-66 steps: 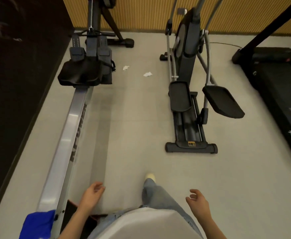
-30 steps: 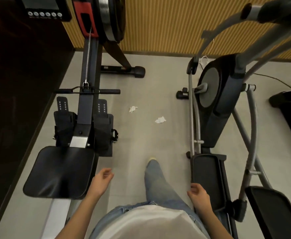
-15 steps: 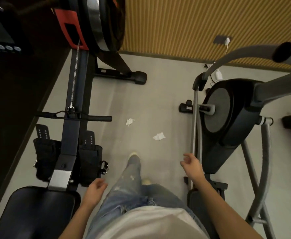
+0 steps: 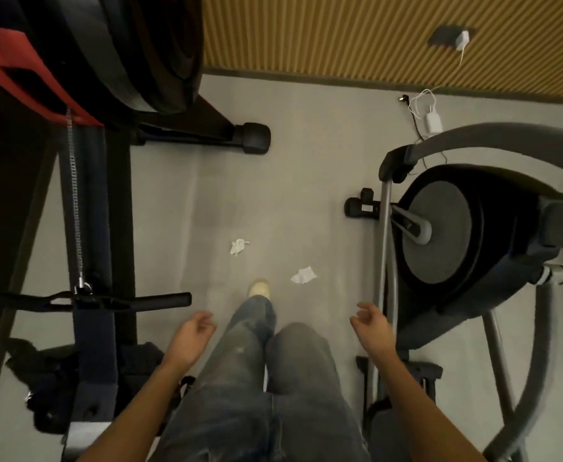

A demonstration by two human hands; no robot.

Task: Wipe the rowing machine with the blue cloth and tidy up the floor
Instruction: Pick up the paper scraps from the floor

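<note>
The rowing machine runs along the left, with its black flywheel at the top, a chain, and a handle bar lying across it. Two crumpled white paper scraps lie on the grey floor ahead of my feet: one on the left, one on the right. My left hand hangs empty with loosely curled fingers, just right of the handle bar. My right hand is also empty and relaxed, below and to the right of the right scrap. The blue cloth is out of view.
An elliptical trainer stands on the right, its frame close to my right hand. A white charger and cable lie by the slatted wall. The rower's front foot juts into the aisle. A dark wall borders the left.
I have walked forward along the aisle; the paper scraps are now just ahead of my front foot. The seat and the blue cloth have dropped out of view. Both hands stay empty.
</note>
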